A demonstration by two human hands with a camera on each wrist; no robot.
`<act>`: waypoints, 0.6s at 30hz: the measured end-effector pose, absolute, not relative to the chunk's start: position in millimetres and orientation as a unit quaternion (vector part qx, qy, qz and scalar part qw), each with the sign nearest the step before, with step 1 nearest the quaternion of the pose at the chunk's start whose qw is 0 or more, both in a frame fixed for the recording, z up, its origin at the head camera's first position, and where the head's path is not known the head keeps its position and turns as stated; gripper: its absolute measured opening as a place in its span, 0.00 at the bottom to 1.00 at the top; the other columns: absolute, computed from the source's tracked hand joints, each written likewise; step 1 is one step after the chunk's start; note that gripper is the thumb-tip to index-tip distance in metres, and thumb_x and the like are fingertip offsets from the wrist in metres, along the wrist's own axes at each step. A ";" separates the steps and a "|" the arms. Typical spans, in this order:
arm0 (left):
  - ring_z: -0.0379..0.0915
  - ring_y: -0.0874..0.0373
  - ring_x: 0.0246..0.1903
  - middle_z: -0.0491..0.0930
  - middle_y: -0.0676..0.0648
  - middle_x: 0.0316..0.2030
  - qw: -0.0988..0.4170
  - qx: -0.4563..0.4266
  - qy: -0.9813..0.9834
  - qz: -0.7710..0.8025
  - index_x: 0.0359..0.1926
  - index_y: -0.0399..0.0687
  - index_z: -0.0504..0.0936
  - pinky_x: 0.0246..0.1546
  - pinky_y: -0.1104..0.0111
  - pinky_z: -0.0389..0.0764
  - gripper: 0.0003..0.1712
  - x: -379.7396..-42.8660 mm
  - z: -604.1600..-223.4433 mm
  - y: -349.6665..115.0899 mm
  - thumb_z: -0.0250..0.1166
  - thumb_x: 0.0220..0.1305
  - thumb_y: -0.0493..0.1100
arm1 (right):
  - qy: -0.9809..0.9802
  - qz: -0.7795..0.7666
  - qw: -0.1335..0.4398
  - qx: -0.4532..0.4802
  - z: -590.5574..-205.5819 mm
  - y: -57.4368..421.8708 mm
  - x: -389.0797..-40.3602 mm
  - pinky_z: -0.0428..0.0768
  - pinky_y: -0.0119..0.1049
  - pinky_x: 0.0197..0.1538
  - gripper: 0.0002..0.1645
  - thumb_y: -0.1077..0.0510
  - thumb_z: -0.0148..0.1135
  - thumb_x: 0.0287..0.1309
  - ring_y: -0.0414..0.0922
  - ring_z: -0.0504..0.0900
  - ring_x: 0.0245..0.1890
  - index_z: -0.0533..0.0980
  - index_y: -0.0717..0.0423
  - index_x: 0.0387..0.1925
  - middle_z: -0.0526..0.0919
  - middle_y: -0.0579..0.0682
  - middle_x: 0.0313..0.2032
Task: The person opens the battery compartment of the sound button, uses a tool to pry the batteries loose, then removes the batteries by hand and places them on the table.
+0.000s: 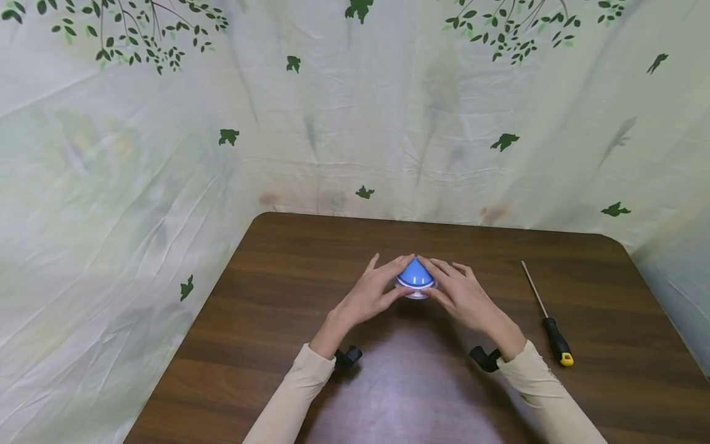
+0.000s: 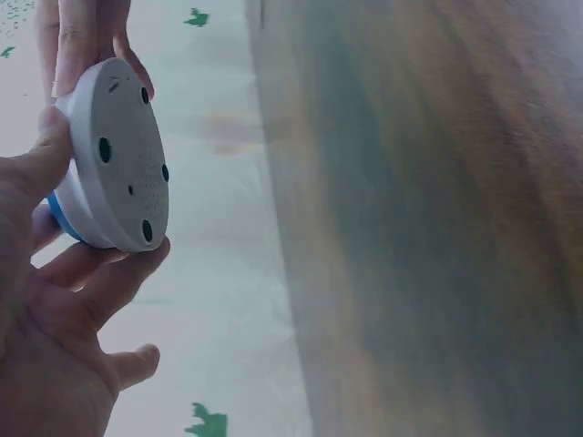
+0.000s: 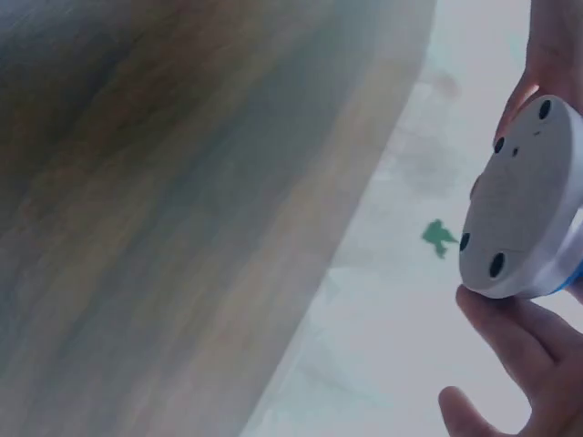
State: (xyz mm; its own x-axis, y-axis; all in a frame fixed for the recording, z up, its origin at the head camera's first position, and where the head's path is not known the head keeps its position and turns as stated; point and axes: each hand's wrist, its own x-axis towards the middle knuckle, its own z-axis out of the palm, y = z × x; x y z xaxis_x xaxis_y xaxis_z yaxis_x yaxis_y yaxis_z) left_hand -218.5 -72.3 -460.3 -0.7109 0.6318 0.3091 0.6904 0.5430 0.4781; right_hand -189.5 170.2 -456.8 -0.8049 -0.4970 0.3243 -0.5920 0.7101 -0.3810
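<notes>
Both hands hold a round buzzer button with a blue dome [image 1: 416, 273] and a white base, lifted above the table. My left hand [image 1: 370, 294] grips its left side, thumb at the near rim and fingers around the far side. On the opposite side, my right hand [image 1: 463, 297] grips it in the same way. The left wrist view shows the flat white underside [image 2: 127, 168], with small dark round feet and a patch of tiny holes. That same underside [image 3: 517, 205] faces the right wrist camera, fingertips at its edge.
A screwdriver [image 1: 556, 340] with a black and yellow handle lies on the brown wooden table [image 1: 266, 296], right of the right hand. Behind the table hangs a pale cloth [image 1: 333, 123] printed with green leaves. Dark wrist mounts [image 1: 348, 356] sit at both cuffs.
</notes>
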 end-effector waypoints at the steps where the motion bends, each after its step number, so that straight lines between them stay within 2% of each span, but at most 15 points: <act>1: 0.65 0.52 0.75 0.70 0.46 0.75 0.052 -0.380 -0.873 -0.302 0.79 0.49 0.63 0.78 0.37 0.49 0.39 -218.1 -457.5 -72.8 0.65 0.73 0.50 | -0.917 0.249 0.100 0.296 -454.3 170.7 -189.3 0.63 0.67 0.69 0.38 0.53 0.61 0.73 0.58 0.78 0.67 0.61 0.52 0.79 0.76 0.60 0.69; 7: 0.70 0.53 0.72 0.71 0.47 0.74 0.065 -0.398 -0.851 -0.337 0.79 0.54 0.65 0.74 0.41 0.61 0.38 -214.1 -444.8 -76.1 0.67 0.72 0.48 | -0.891 0.324 0.101 0.303 -446.9 173.8 -189.0 0.65 0.57 0.63 0.37 0.56 0.61 0.73 0.58 0.78 0.66 0.63 0.51 0.78 0.76 0.59 0.68; 11: 0.73 0.54 0.70 0.72 0.46 0.73 0.069 -0.407 -0.838 -0.357 0.77 0.54 0.67 0.71 0.45 0.66 0.38 -212.2 -439.5 -77.9 0.69 0.70 0.47 | -0.871 0.375 0.092 0.303 -443.7 175.1 -189.2 0.68 0.54 0.60 0.35 0.57 0.60 0.73 0.55 0.79 0.63 0.65 0.51 0.77 0.77 0.57 0.67; 15: 0.74 0.55 0.68 0.74 0.46 0.72 0.075 -0.414 -0.827 -0.373 0.76 0.51 0.70 0.68 0.50 0.70 0.38 -211.9 -436.2 -79.3 0.71 0.67 0.45 | -0.859 0.418 0.073 0.287 -440.5 174.4 -188.5 0.76 0.51 0.60 0.33 0.57 0.60 0.74 0.49 0.80 0.60 0.66 0.44 0.77 0.78 0.53 0.66; 18: 0.76 0.55 0.67 0.75 0.47 0.71 0.078 -0.416 -0.821 -0.383 0.75 0.50 0.71 0.66 0.51 0.72 0.38 -211.4 -433.9 -80.9 0.72 0.66 0.44 | -0.852 0.448 0.061 0.266 -438.4 172.9 -187.5 0.78 0.45 0.60 0.32 0.56 0.60 0.75 0.44 0.78 0.60 0.68 0.39 0.76 0.79 0.49 0.65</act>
State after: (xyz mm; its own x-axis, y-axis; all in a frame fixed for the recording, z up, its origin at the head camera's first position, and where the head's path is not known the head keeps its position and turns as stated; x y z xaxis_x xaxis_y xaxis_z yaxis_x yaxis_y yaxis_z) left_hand -211.4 -80.9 -433.9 -0.6426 0.6231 0.4459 0.7420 0.3609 0.5651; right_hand -187.5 172.9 -438.4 -0.8514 -0.3977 0.3421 -0.5073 0.4580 -0.7300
